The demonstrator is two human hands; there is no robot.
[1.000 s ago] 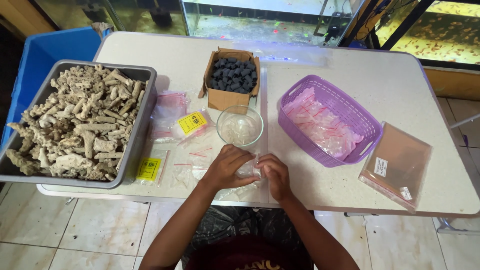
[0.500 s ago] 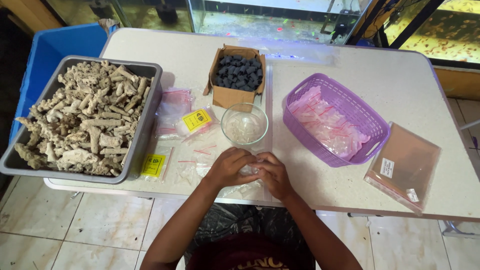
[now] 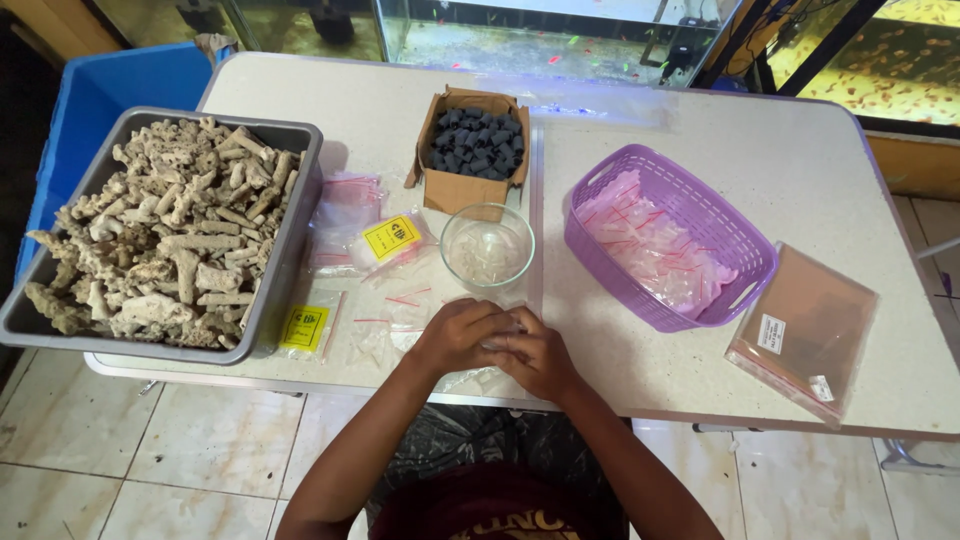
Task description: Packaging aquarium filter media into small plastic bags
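Note:
My left hand [image 3: 457, 336] and my right hand [image 3: 540, 354] meet at the table's near edge, fingers closed together over a small clear plastic bag [image 3: 478, 381] that lies partly under them. What the fingers pinch is mostly hidden. Just beyond the hands stands a clear glass bowl [image 3: 487, 247] with pale bits inside. Loose clear zip bags with red lines [image 3: 400, 300] lie to the left of my hands.
A grey tub of pale coral rubble [image 3: 160, 235] fills the left. A cardboard box of dark round pieces [image 3: 472, 148] stands behind the bowl. A purple basket of filled bags [image 3: 668, 232] and a stack of clear sleeves [image 3: 805, 330] sit right. Yellow-labelled bags [image 3: 388, 238] lie nearby.
Both hands have stayed together at the near edge, with the fingers closing in more tightly over the small bag. The view has shifted slightly.

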